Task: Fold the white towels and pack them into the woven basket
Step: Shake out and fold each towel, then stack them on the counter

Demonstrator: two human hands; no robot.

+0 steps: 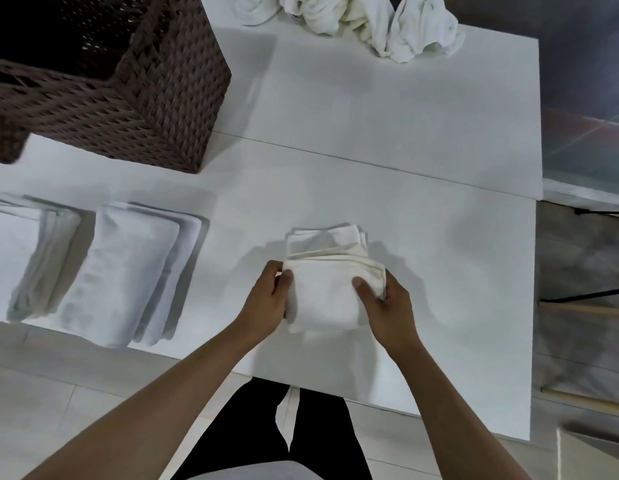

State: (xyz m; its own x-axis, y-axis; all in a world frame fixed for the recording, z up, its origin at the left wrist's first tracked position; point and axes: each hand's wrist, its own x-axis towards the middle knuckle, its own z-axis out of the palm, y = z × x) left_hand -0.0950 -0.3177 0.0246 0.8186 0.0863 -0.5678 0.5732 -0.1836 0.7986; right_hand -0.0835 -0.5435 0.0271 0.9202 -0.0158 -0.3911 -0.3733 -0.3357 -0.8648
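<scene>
Folded towel (322, 299): gripped at both sides by left hand (266, 299) and right hand (384, 303). Woven basket (135, 98): interior dark, contents indiscernible.

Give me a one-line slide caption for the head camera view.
Both hands grip a folded towel on the table, folded stacks left, basket behind, unfolded towels beyond.

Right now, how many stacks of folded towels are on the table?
3: one stack held between both hands, one left of it, one at the left edge, partly cut off.
</scene>
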